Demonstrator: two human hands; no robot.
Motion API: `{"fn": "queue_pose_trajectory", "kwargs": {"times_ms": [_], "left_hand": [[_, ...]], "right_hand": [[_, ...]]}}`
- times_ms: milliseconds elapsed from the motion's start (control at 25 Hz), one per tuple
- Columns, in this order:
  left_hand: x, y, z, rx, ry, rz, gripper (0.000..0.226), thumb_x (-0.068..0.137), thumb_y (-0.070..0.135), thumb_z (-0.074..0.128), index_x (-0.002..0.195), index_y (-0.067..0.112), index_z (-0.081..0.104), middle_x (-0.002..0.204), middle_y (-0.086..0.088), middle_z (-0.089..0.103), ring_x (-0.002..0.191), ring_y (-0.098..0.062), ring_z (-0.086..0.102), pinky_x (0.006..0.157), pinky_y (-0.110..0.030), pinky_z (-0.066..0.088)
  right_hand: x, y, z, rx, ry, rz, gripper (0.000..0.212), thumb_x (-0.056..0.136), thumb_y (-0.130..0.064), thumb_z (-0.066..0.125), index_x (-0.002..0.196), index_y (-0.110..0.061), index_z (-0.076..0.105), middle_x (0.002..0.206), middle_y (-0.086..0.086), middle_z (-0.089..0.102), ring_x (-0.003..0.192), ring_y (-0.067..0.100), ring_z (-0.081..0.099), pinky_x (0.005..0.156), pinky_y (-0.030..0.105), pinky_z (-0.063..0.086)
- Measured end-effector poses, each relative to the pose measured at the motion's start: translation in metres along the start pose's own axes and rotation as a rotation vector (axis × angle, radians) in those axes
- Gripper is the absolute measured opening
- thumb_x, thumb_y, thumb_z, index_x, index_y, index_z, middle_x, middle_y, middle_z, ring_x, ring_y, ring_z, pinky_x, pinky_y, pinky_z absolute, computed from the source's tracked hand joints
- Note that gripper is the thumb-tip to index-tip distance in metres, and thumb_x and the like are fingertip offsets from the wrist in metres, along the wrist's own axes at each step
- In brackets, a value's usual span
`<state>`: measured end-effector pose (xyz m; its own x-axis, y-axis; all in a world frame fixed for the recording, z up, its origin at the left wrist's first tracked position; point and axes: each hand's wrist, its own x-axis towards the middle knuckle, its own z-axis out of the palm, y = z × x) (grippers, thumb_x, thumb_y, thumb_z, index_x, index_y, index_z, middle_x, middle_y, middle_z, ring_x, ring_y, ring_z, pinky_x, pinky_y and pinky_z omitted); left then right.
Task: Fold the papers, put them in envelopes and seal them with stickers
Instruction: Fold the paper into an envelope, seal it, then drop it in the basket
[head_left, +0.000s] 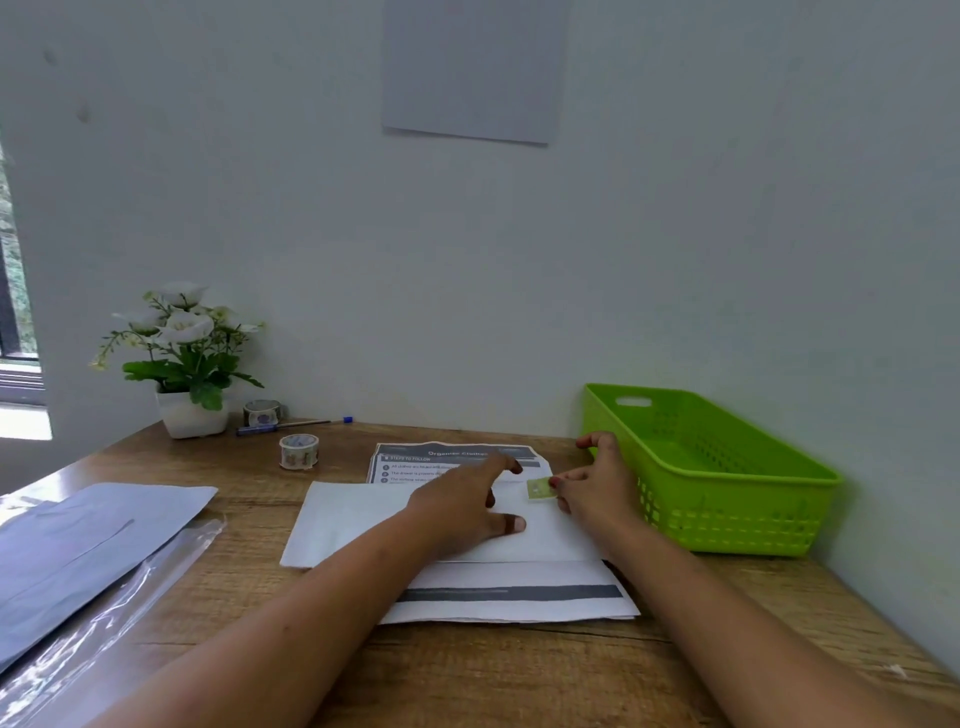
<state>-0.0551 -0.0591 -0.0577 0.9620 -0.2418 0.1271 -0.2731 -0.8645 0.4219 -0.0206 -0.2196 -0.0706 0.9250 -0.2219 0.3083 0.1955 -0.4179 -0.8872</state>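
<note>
A white envelope (353, 519) lies on the wooden table (519, 675), on top of a stack of printed papers (519, 597). My left hand (462, 506) presses flat on the envelope with its fingers spread. My right hand (597, 483) pinches a small green sticker (538, 489) at the envelope's right end, close to the flap. Whether the sticker touches the paper I cannot tell. A roll of patterned sticker tape (298, 451) stands behind the envelope to the left.
A green plastic basket (727, 499) stands right of my right hand against the wall. Spare envelopes (88, 540) in a clear sleeve lie at the left. A potted white flower (184, 358), a second tape roll (262, 413) and a blue pen (291, 426) sit at the back left.
</note>
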Motion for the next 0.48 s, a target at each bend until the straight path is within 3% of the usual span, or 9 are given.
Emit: {"fn": "queue_pose_trajectory", "kwargs": {"times_ms": [160,480], "left_hand": [[0.0063,-0.0055,-0.0020,0.114,-0.111,0.077,0.055,0.090,0.053,0.047,0.139,0.047,0.023,0.130,-0.002,0.047,0.111,-0.019,0.051,0.091,-0.036,0.044],[0.0061,-0.0088,0.0005,0.198,-0.067,0.069,0.056,0.089,0.059,0.040,0.141,0.048,0.023,0.137,0.003,0.042,0.123,-0.021,0.046,0.098,-0.040,0.040]], "right_hand": [[0.0036,0.0071,0.0023,-0.023,-0.020,0.044,0.046,0.077,0.003,0.066,0.104,-0.022,0.039,0.069,0.006,0.062,0.070,0.025,0.064,0.066,0.036,0.052],[0.0095,0.0070,0.0030,-0.106,-0.034,0.026,0.049,0.072,0.003,0.064,0.105,-0.023,0.040,0.076,0.012,0.065,0.072,0.029,0.065,0.066,0.040,0.054]]}}
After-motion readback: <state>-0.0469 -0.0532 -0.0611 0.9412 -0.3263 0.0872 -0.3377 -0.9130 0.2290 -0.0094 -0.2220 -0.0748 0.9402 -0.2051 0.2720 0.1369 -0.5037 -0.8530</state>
